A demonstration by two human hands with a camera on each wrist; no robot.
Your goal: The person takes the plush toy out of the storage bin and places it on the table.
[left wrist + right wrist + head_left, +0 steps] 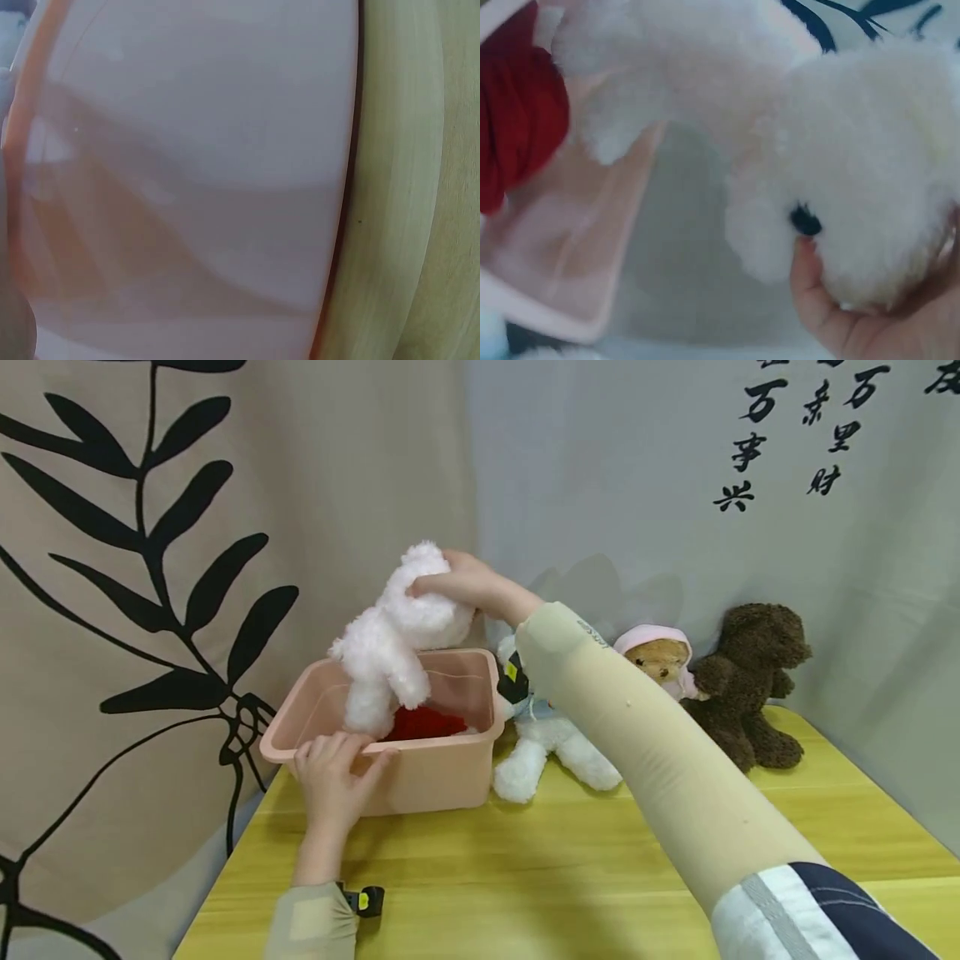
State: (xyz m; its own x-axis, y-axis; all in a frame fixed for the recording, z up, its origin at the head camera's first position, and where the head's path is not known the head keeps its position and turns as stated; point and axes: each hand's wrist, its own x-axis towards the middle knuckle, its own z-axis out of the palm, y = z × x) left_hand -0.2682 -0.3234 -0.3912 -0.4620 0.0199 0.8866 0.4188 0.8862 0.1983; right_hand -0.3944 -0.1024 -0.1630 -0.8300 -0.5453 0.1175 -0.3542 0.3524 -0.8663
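My right hand (480, 587) grips a fluffy white plush toy (386, 635) by its head. The toy hangs tilted over a pink plastic storage bin (442, 777), its legs reaching down past the rim. In the right wrist view the thumb presses into the head of the plush toy (870, 172) beside a dark eye or nose. My left hand (333, 781) holds the bin's near rim, fingers over the edge and thumb along the front. A red cloth item (426, 723) lies inside the bin. The left wrist view is mostly filled by the wall of the bin (210, 135).
Right of the bin sits another white plush toy (551, 747) in light blue, partly hidden by my right forearm. Beyond it are a plush with a pink hood (652, 635) and a dark brown plush bear (757, 693). The wooden table (480, 877) backs onto a curtain (360, 468).
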